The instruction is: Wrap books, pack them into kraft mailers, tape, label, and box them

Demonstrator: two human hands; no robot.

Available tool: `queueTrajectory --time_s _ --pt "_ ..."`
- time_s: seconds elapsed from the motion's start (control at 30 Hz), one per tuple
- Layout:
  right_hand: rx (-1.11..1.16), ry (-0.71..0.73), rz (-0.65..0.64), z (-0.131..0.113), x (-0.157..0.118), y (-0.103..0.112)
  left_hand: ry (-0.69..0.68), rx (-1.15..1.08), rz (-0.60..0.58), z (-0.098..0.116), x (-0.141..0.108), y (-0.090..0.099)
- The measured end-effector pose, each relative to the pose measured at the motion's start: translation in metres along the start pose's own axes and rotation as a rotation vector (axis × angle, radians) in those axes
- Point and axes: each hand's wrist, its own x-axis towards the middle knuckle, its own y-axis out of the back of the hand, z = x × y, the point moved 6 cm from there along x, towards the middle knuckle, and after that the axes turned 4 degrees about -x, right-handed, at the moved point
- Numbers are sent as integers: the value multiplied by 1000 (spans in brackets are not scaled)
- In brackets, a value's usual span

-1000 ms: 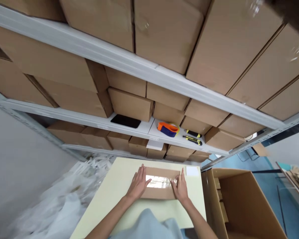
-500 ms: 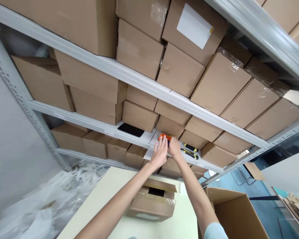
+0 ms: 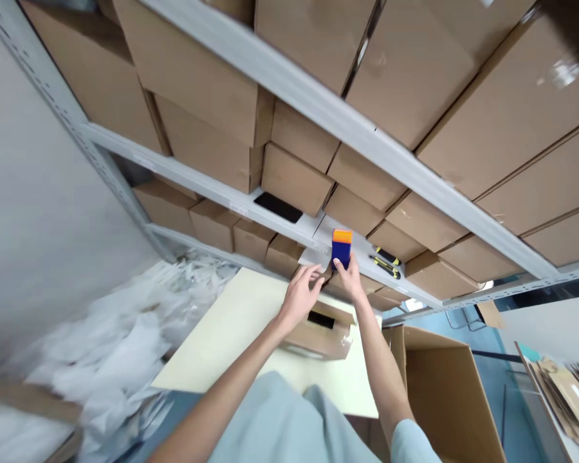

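My right hand [image 3: 351, 278] grips a small blue block with an orange end [image 3: 341, 249], its thumb across the near face. The block is upright in front of the shelf edge; its exact kind is unclear. To its left, my left hand [image 3: 299, 294] is empty, with fingers loosely curved and apart. Below my hands, a cardboard box [image 3: 318, 341] with a raised flap and a dark opening rests on a cream tabletop [image 3: 212, 341]. Two black-and-yellow utility knives [image 3: 385, 266] lie on the shelf [image 3: 361, 247], to the right of the block.
Cardboard boxes [image 3: 294, 173] fill the metal rack's shelves. A black flat pad [image 3: 278, 207] lies on the middle shelf. White packing material [image 3: 110, 354] is piled at left. A large open carton [image 3: 444, 392] stands at right, beyond it flattened cardboard [image 3: 569, 392].
My right hand has drawn the blue-and-orange block toward me and upright. My left hand has come away from it, down and left. The view has tilted down.
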Motion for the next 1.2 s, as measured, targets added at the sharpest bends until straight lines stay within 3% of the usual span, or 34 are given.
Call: queueTrajectory --time_s 0.1,0.2,0.5,0.63,0.8,0.93,1.2 --pt "430 -83 -28 -4 -68 -23 35 -103 40 16 -29 23" --pt "571 -165 -50 -19 -118 -40 77 -128 37 31 -50 38" --pt "461 -191 -79 -45 -168 -46 127 -70 -88 44 -82 66" --pt "386 -157 -62 -54 -185 -48 131 -56 -123 50 -72 91" --pt "298 -104 -159 -65 -203 -42 129 -106 -158 66 -31 125" --pt "237 -84 -235 -66 -211 -32 133 -141 -308 73 -8 126" --pt "4 -30 -216 -67 -217 -10 103 -188 -472 82 -4 109"
